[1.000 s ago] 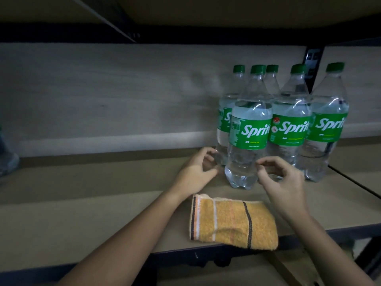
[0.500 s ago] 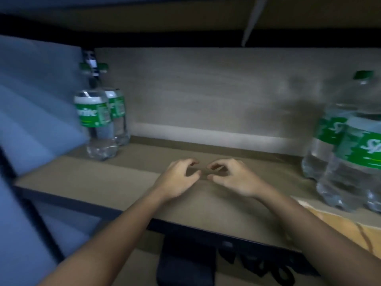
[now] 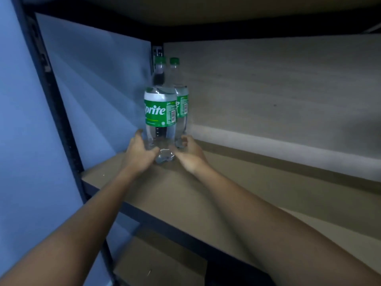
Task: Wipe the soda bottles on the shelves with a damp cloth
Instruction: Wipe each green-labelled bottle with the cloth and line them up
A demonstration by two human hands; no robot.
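Forearms: both reach in from 6 o'clock toward the shelf's far-left corner.
Shelf board (image 3: pixel 237 195): tan, with a dark front edge.
Left hand (image 3: pixel 140 152): fingers curled round the base of the front bottle from its 9 o'clock side, thumb at its foot.
Right hand (image 3: pixel 190 154): at the base's 3 o'clock side, fingers curled; blur hides whether they touch.
Front bottle (image 3: pixel 160 118): upright, clear, green Sprite label, green cap.
Rear bottle (image 3: pixel 181 102): upright, just behind at 1 o'clock, against the back panel (image 3: pixel 278 89).

Two soda bottles (image 3: pixel 160 112), two hands (image 3: pixel 140 153).
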